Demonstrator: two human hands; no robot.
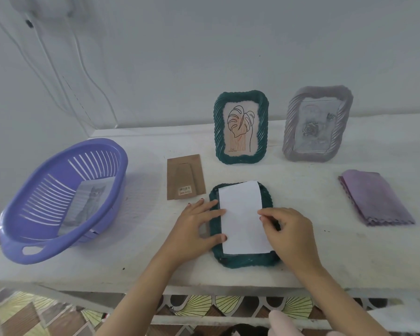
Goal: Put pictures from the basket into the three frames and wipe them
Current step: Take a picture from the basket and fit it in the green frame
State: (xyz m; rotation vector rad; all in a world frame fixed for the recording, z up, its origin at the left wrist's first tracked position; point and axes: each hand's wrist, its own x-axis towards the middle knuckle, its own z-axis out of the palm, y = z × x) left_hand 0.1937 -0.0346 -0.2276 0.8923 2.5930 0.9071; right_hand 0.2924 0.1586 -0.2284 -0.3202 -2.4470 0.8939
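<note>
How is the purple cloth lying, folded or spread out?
Folded. The purple cloth lies as a compact rectangle on the table, and several stacked layers show along its near edge.

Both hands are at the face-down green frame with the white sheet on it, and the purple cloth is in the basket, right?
No. The head view shows the purple cloth lying on the table, right of the face-down green frame, not in the basket. The rest is right.

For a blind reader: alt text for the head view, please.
A left hand presses a face-down green frame while a right hand pinches the white sheet lying on it. Behind stand a leaf-picture frame and a grey frame; a purple basket sits left, a folded cloth right.
</note>
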